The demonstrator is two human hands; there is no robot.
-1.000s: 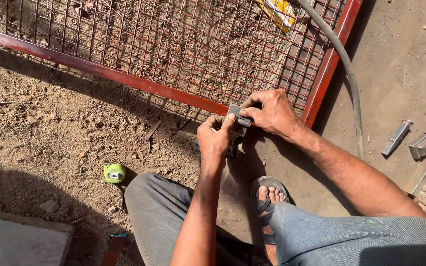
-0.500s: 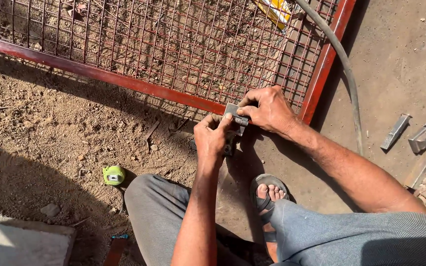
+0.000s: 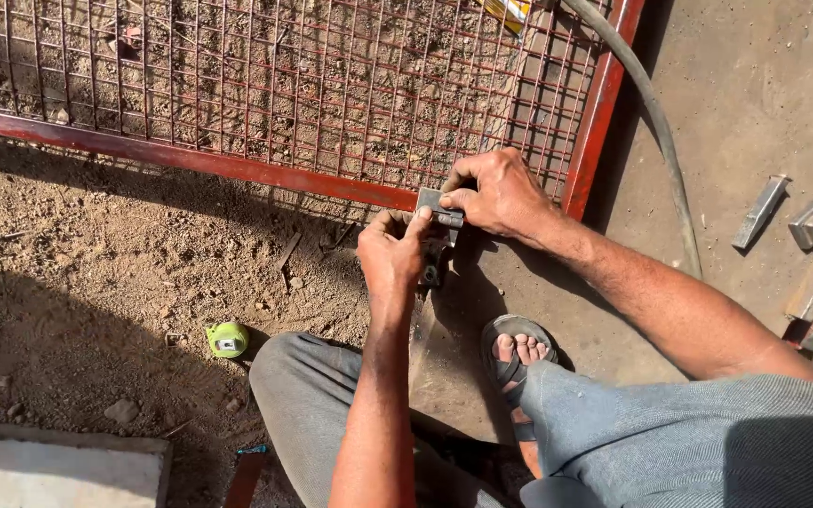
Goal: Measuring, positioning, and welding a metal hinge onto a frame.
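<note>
Head view, both hands' fingers still clamped on metal hinge point(image 3: 433, 201), seemingly unmoved, against red frame point(image 3: 237, 166).

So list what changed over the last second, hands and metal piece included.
Almost nothing moved. Both hands, left and right, still press the small grey metal piece against the red frame of the mesh panel, fingers pinching it as before. The green tape measure, the hose and the metal scraps stayed put.

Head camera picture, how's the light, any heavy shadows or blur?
Head view: hard sunlight, sharp focus, no obvious blur; deep shadow covers the lower left ground; both hands, left hand and right hand, are brightly lit on the small metal piece, casting shade beneath.
</note>
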